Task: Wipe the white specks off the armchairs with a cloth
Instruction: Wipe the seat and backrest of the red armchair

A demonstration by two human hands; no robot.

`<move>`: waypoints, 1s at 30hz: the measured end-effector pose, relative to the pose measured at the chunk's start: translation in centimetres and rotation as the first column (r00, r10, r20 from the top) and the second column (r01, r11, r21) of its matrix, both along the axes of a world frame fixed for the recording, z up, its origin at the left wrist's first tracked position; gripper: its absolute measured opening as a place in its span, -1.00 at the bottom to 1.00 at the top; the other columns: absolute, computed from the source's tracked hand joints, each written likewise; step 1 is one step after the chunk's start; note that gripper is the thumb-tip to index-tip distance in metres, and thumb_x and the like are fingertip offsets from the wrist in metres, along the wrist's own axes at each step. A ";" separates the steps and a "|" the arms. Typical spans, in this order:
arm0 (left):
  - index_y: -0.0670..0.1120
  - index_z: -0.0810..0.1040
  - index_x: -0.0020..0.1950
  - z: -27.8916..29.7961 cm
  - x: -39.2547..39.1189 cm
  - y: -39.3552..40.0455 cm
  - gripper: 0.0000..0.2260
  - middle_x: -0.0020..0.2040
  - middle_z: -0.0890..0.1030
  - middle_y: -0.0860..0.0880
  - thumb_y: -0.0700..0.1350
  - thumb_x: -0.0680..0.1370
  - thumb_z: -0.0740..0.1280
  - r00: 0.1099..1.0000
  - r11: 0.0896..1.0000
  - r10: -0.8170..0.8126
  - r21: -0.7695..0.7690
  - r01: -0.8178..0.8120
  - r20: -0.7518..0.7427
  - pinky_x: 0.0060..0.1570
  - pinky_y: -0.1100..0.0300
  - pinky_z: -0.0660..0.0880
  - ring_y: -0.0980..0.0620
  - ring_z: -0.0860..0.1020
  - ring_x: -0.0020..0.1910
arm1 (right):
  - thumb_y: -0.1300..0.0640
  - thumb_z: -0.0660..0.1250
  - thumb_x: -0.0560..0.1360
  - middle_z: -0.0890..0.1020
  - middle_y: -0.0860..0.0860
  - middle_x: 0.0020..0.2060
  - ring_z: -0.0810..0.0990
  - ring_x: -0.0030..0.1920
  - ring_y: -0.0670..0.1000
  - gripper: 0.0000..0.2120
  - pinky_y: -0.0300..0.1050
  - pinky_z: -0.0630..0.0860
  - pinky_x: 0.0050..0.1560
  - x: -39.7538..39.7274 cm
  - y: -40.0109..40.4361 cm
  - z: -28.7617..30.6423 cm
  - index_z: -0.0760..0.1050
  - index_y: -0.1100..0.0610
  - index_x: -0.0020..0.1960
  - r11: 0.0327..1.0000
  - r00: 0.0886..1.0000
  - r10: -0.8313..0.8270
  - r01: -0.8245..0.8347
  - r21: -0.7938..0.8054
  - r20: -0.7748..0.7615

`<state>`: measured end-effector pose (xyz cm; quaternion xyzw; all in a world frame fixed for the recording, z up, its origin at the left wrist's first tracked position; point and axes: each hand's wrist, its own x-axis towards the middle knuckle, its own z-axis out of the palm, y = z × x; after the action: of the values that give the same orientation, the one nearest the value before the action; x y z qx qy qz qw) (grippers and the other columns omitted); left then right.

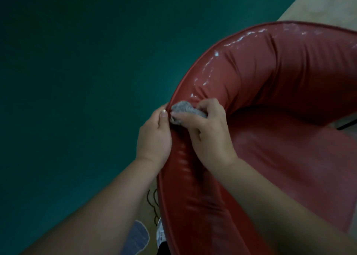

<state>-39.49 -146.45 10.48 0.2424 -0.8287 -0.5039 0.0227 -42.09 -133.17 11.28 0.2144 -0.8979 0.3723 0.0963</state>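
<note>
A person leans over a red armchair (270, 77) with a curved, padded rim that sweeps from the near edge of the scene up and round to the far right. The right hand (208, 131) rests on top of the rim about midway along the curve, its fingers (207, 106) curled round a small grey cloth (185, 110) bunched up and pressed against the shiny red covering. The left hand (154, 136) sits just beside it on the outer, left edge of the rim, fingers together and bent over the piped seam, the thumb (163, 115) lying along the edge and nearly touching the cloth. Farther along the rim, beyond the cloth, pale glossy patches (239, 40) catch the light; whether they are specks or glare I cannot tell. Left of the chair hangs a dark green wall (87, 61), and a strip of pale floor (324, 7) shows at the far right.
</note>
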 end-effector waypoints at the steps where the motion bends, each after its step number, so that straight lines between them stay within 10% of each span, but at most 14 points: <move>1: 0.01 0.48 0.37 0.1 0.1 0.1 -0.66 0.28 0.56 0.00 -0.01 0.67 0.06 1.000 0.999 -0.004 -0.041 0.005 0.008 0.32 0.08 0.36 -0.01 0.48 0.29 | 0.22 0.35 0.49 0.46 0.14 -0.03 0.45 -0.02 0.17 -0.73 0.14 0.48 -0.02 -1.4 -0.2 0.2 0.65 -0.07 0.09 0.999 0.999 -0.037 0.037 0.004 0.002; 15: 0.04 0.44 0.34 2.0 -6.4 1.0 -0.66 0.23 0.57 -0.13 0.02 0.66 0.00 0.972 0.941 -0.133 -0.282 0.185 0.194 0.16 -0.03 0.43 -0.21 0.50 0.20 | 0.24 0.35 0.49 0.43 0.17 -0.08 0.46 -0.07 0.20 -0.75 0.13 0.48 -0.05 -6.5 0.3 0.1 0.66 -0.02 0.08 0.986 0.989 -0.147 0.147 -0.078 0.012; 30: 0.08 0.46 0.37 2.0 -7.2 1.6 -0.52 0.16 0.63 -0.12 0.10 0.54 -0.03 0.991 0.957 -0.121 -0.258 0.130 0.051 0.13 0.00 0.47 -0.21 0.55 0.14 | 0.22 0.33 0.48 0.47 0.15 -0.04 0.45 -0.06 0.19 -0.72 0.12 0.47 -0.04 -11.1 0.9 1.0 0.65 -0.08 0.08 0.974 0.974 -0.224 0.224 0.017 -0.024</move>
<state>-46.67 -144.82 12.43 0.1927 -0.9018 -0.3866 0.0081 -53.23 -132.31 12.32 0.1167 -0.9188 0.3478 0.1454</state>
